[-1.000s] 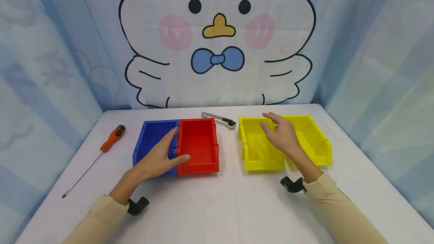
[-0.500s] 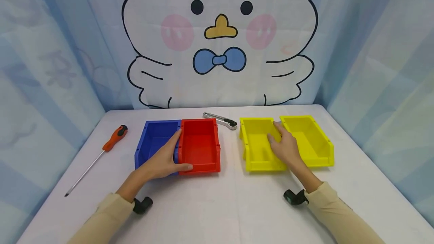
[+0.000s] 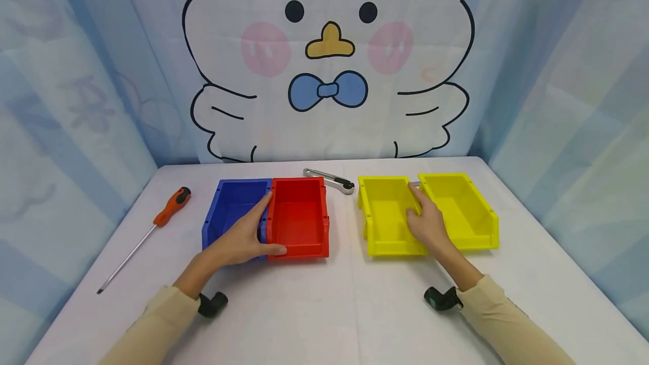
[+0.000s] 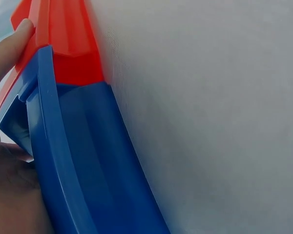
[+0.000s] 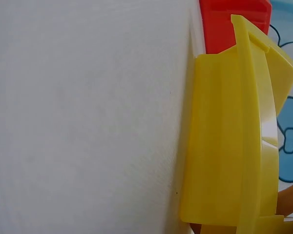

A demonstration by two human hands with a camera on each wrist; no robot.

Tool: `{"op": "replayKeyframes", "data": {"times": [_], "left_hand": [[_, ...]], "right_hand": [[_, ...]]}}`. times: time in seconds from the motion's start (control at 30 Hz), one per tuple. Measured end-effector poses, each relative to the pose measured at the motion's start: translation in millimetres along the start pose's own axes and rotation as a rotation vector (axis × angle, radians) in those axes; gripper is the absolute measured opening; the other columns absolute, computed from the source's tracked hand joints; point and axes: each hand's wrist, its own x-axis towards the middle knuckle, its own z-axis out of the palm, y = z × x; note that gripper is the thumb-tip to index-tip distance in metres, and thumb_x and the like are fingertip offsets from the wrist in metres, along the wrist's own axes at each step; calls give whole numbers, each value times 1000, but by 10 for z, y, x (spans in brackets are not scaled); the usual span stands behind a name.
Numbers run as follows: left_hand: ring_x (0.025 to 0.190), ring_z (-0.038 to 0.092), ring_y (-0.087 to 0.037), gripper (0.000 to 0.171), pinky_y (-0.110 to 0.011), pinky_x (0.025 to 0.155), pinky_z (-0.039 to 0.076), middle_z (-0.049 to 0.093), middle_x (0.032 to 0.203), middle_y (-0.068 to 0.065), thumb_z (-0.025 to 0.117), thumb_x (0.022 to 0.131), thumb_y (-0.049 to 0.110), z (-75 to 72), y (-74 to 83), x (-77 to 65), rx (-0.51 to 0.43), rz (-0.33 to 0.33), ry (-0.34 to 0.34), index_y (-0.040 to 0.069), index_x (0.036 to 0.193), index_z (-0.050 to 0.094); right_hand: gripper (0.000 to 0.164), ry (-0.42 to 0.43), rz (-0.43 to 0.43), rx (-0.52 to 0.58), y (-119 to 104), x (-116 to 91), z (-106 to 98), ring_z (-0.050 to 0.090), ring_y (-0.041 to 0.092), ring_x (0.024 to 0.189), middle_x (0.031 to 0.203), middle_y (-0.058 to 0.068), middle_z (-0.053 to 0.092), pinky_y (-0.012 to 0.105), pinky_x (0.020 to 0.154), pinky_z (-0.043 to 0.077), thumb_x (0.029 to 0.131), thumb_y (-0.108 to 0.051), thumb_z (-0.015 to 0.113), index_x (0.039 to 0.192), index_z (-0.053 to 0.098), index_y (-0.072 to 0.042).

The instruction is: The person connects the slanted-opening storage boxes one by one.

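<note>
Hands (image 3: 243, 238) on bins (image 3: 299, 216) (red, yellow)

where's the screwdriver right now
In the head view the screwdriver lies on the table's left side, apart from the blue bin, beyond the left hand.

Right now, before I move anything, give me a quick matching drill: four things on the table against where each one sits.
Things:
1. screwdriver
2. blue bin
3. ratchet
4. right hand

Places:
A. behind the gap between the red bin and the yellow bins
B. far left, apart from the bins
C. on the wall where the two yellow bins meet
D. against the red bin's left side

Pairs: 1-B, 2-D, 3-A, 4-C
</note>
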Motion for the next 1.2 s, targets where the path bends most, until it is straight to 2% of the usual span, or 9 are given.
{"op": "replayKeyframes", "data": {"times": [0.37, 0.63, 0.87, 1.0, 1.2], "left_hand": [[162, 24, -49, 126, -67, 116, 46, 18, 178, -19, 88, 85, 46, -23, -7, 12, -11, 2, -15, 16, 172, 2], [161, 24, -50, 126, -67, 117, 46, 16, 178, -20, 87, 85, 46, -10, -28, 6, -21, 16, -13, 15, 172, 1], [162, 23, -50, 126, -68, 117, 44, 14, 179, -19, 87, 85, 48, -15, -40, 3, -23, -12, -25, 20, 172, -1], [162, 23, -49, 126, -69, 118, 43, 15, 179, -18, 87, 85, 49, -8, -40, 15, -23, -22, -31, 22, 172, -1], [163, 22, -49, 126, -69, 119, 42, 14, 179, -18, 87, 85, 48, -10, -37, 1, -29, -35, -34, 24, 172, 0]], "right_hand": [[68, -7, 1, 41, -21, -9, -2, 16, 36, 167, 179, 12, 19, 59, 135, 19, 108, -4, 41, 171, 20, -18], [66, 6, -44, 38, -105, -23, 14, 19, 36, 166, 177, 12, 25, 59, 135, 19, 107, -4, 42, 170, 24, -15], [65, 24, -49, -3, -267, -35, 41, 30, 36, 162, 176, 11, 28, 57, 132, 30, 108, -7, 43, 170, 26, -18], [65, 16, -36, 9, -388, -39, 44, 28, 35, 163, 177, 9, 26, 56, 134, 26, 109, -8, 42, 170, 23, -20], [65, -1, -31, 71, -576, -77, 58, 35, 35, 159, 178, 8, 25, 55, 133, 30, 109, -8, 41, 170, 23, -23]]}}
